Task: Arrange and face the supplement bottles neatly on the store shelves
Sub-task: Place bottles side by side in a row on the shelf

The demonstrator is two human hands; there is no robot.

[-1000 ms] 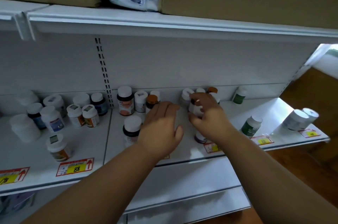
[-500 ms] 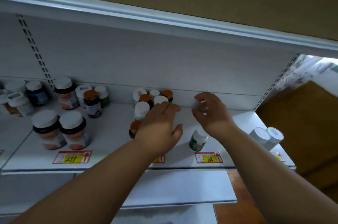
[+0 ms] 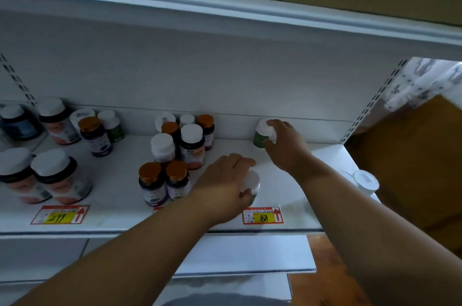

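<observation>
My right hand (image 3: 285,143) grips a green bottle with a white cap (image 3: 260,136) standing at the back of the white shelf (image 3: 300,190), against the back panel. My left hand (image 3: 225,180) is closed over a second green, white-capped bottle (image 3: 252,185) near the front edge, just behind the "168" price tag (image 3: 263,215). To the left of my left hand stands a cluster of bottles: two orange-capped dark ones (image 3: 162,183) in front, white-capped ones (image 3: 191,145) behind.
Further left are two large white-capped bottles (image 3: 52,175) behind a "299" tag (image 3: 60,214), and more bottles at the back left (image 3: 95,136). Two white lids (image 3: 366,182) sit at the shelf's right end. Another shelf edge (image 3: 225,11) runs overhead, with a lower shelf (image 3: 250,253) below.
My right hand carried the green bottle to the back of the shelf and stood it there. My left hand moved right and closed over the front green bottle. The view moved closer.
</observation>
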